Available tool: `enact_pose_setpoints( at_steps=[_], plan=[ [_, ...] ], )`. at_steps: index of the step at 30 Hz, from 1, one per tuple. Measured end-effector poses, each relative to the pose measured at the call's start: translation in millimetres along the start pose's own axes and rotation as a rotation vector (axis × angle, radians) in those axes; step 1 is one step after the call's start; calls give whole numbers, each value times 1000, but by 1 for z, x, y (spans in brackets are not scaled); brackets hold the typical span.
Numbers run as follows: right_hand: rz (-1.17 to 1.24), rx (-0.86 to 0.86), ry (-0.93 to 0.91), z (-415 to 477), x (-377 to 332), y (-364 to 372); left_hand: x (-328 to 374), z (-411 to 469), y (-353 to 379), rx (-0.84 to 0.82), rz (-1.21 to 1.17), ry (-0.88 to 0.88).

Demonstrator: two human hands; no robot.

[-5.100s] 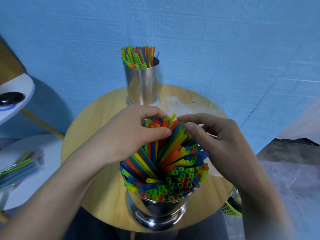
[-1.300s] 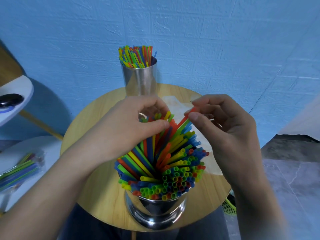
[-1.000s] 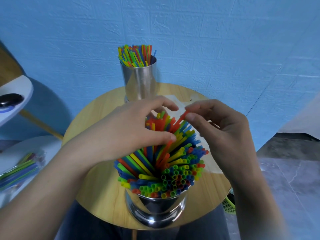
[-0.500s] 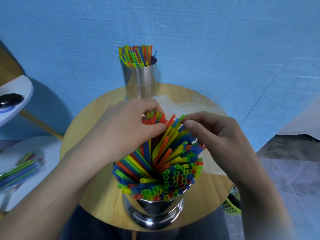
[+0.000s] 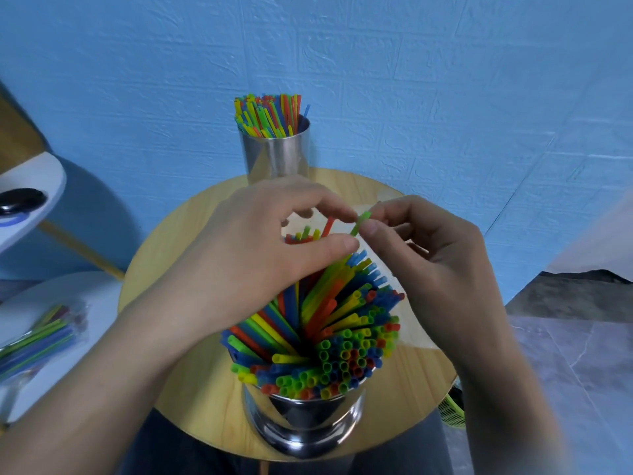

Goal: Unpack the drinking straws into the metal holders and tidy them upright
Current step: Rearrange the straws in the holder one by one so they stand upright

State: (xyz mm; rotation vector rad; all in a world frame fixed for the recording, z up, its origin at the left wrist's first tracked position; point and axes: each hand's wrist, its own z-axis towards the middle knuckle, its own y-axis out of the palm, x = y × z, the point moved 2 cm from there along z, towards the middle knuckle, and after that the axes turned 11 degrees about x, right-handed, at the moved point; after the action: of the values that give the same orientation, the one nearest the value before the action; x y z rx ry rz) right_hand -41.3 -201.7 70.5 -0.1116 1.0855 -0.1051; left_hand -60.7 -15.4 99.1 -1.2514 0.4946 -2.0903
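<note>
A near metal holder (image 5: pixel 308 426) at the front of the round wooden table (image 5: pixel 164 389) is packed with coloured straws (image 5: pixel 342 341), many leaning away from me. My left hand (image 5: pixel 253 255) curls round the far leaning straws, thumb across them. My right hand (image 5: pixel 418 255) pinches a single green straw (image 5: pixel 360 223) by its top end, raised above the bunch. A second metal holder (image 5: pixel 277 156) of upright straws stands at the table's far edge.
A clear empty wrapper (image 5: pixel 376 269) lies on the table under my right hand. A sealed pack of straws (image 5: pixel 30 341) rests on a white stool at the left. A white shelf with a black object (image 5: pixel 20 200) sits at upper left. Blue wall behind.
My right hand has lifted from the bunch and now pinches one green straw up higher. My left hand stays curled on the far straws.
</note>
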Motion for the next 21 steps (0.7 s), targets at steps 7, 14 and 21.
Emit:
enact_pose_setpoints(
  at_steps=[7, 14, 21],
  plan=[
    [21, 35, -41, -4, -6, -1, 5, 5, -10, 147, -312, 4],
    [-26, -60, -31, -7, -1, 1, -3, 7, -25, 372, -961, -252],
    [295, 86, -30, -7, -6, -5, -19, 1, -14, 303, -612, -383]
  ],
)
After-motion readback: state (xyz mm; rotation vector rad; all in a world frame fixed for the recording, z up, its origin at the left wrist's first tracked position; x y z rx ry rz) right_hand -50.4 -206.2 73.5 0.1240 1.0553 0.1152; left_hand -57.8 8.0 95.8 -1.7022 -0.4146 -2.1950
